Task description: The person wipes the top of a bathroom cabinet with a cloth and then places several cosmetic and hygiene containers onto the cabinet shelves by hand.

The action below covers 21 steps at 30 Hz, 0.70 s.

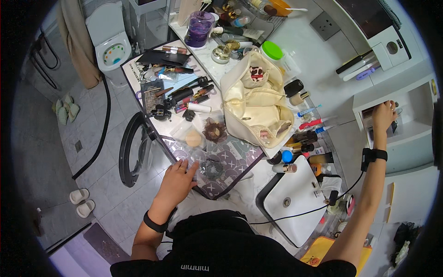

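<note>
My left hand (177,183), fingers spread and holding nothing, rests at the near edge of a patterned grey mat (244,159). Just beyond its fingertips is a small round clear container (212,169). On the far right, my right hand (384,115) reaches into an open white wall cabinet (408,127); its fingers are bent together, and what they hold, if anything, is hidden. Small dark items sit beside that hand inside the cabinet. Between my arms stands an open cream cosmetic bag (256,99). A beige round puff (193,138) and a brown scalloped item (215,130) lie on the mat.
Makeup tubes and pencils (184,94) crowd the mat's far left. Bottles (302,143) line the wall beside a white washbasin (293,201). A black cable (295,214) runs from my right wrist across the basin. Left, a toilet (110,44) and slippers (83,203) stand on the tiles.
</note>
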{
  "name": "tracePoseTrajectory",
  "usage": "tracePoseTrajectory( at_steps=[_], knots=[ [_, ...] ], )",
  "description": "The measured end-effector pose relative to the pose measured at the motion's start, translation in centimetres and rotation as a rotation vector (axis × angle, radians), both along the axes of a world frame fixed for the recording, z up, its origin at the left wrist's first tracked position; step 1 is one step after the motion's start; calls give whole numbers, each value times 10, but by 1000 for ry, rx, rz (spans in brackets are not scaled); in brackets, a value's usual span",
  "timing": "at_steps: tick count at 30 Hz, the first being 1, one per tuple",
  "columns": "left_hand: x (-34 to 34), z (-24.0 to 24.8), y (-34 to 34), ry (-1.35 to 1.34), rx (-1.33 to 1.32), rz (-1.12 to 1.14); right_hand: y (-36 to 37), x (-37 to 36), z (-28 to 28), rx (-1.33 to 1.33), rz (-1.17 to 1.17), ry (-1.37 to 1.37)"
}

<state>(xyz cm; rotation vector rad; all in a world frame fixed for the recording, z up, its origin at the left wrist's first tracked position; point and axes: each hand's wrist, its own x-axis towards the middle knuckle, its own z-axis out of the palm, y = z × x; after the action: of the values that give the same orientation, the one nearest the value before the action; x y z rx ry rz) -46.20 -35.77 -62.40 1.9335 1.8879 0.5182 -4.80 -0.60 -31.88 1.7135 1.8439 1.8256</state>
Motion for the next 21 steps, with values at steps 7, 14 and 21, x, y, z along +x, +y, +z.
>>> tracePoseTrajectory(
  at_steps=[7, 14, 21],
  knots=[
    [0, 4, 2, -5, -4, 1, 10, 9, -11, -14, 66, -114],
    [4, 3, 5, -32, 36, -35, 5, 6, -7, -73, -177, -89],
    [2, 11, -2, -43, -14, 42, -8, -21, -10, -137, -59, 69]
  ],
)
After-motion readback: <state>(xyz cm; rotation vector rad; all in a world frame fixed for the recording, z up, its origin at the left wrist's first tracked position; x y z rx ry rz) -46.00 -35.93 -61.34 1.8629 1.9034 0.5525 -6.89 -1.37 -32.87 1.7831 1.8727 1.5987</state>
